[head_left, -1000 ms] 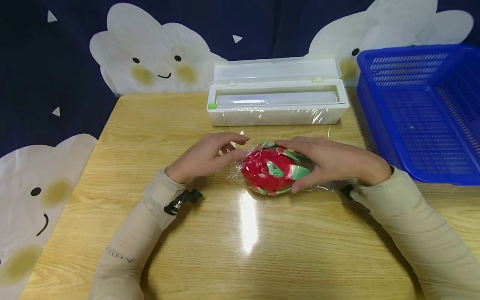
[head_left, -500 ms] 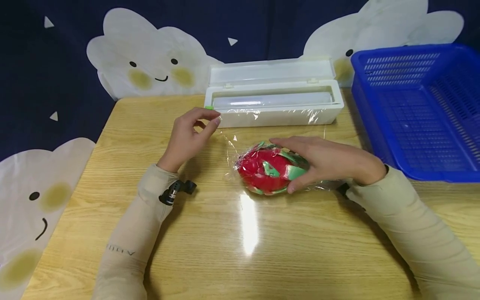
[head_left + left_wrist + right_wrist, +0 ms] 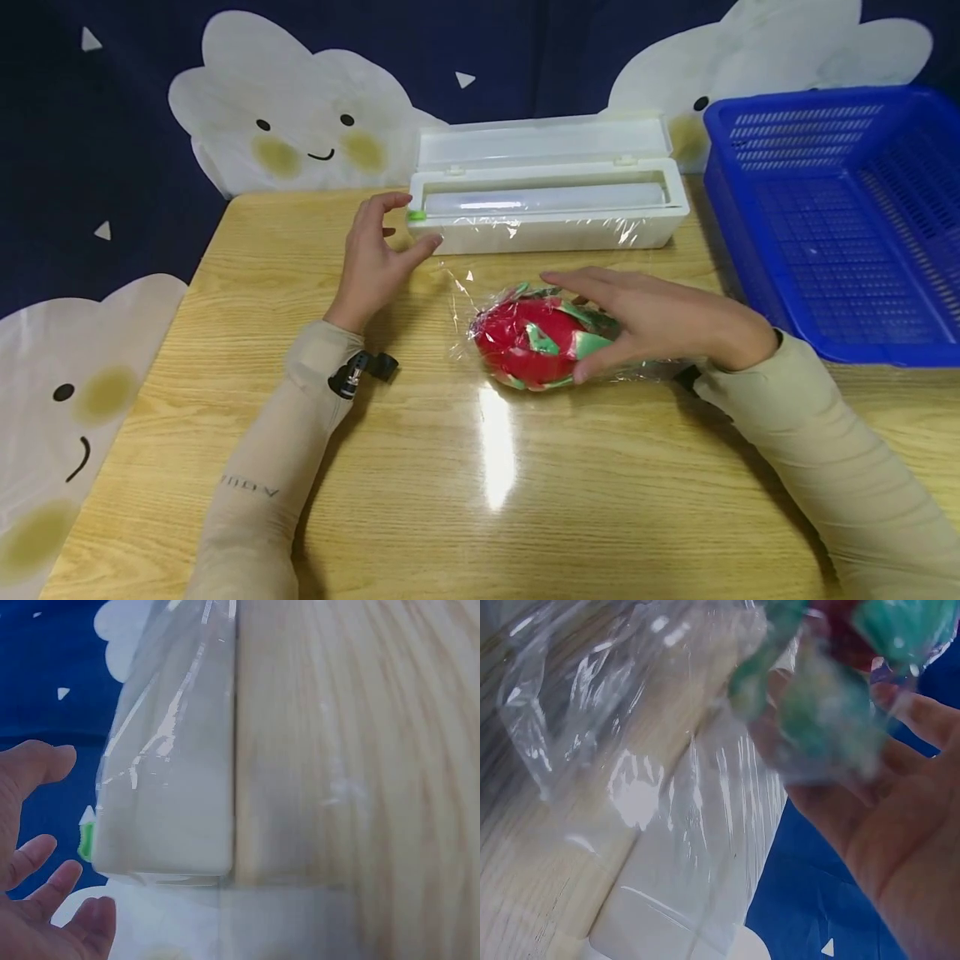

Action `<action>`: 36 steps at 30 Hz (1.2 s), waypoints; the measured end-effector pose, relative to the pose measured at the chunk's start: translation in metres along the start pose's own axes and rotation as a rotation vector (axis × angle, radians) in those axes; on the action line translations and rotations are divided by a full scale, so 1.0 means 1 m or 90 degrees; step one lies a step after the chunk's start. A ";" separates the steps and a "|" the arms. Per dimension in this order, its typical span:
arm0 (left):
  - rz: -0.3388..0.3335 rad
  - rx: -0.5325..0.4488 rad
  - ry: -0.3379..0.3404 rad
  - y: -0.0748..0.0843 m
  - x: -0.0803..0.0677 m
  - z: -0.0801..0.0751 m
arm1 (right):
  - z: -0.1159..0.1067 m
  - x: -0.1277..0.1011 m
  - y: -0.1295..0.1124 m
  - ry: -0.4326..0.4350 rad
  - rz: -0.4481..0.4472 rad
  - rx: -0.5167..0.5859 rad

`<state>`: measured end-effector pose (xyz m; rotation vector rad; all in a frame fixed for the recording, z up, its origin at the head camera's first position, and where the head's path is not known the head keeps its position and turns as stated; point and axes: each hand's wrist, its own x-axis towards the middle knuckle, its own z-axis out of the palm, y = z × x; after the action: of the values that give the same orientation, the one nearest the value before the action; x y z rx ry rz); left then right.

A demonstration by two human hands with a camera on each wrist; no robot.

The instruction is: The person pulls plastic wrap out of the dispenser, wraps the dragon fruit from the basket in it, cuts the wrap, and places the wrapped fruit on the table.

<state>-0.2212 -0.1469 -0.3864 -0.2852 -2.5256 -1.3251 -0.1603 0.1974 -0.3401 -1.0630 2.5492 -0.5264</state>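
A red dragon fruit (image 3: 517,342) with green scales lies on the table inside clear plastic wrap (image 3: 459,310). My right hand (image 3: 660,321) holds its right end, thumb on the near side and fingers over the far side. In the right wrist view the green tips (image 3: 825,712) sit against the palm under wrap. My left hand (image 3: 378,254) is at the left end of a white cling film box (image 3: 547,233), thumb and fingers spread apart. Near its fingertips is a small green slider (image 3: 87,838) on the box's edge. Film stretches from the box's front toward the fruit.
The box's lid (image 3: 543,142) stands raised, with a film roll (image 3: 543,200) inside. To the right is a blue plastic basket (image 3: 772,275). A dark cloud-print cloth (image 3: 540,58) hangs behind the wooden table (image 3: 420,500).
My left hand has left the fruit's left end, moved up and left to the box, and spread its fingers from a near pinch. My right hand has stayed on the dragon fruit.
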 end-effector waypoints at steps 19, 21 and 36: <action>-0.028 -0.032 -0.024 -0.012 0.012 0.010 | -0.002 0.001 -0.001 0.016 -0.009 -0.017; -0.031 -0.026 -0.027 -0.012 0.013 0.010 | -0.003 0.001 -0.002 0.018 -0.008 -0.019; -0.072 -0.078 -0.055 -0.015 0.018 0.008 | -0.007 0.001 -0.003 0.020 -0.001 -0.025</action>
<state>-0.2443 -0.1476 -0.3968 -0.2319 -2.5689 -1.5451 -0.1626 0.1962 -0.3327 -1.0793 2.5952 -0.4996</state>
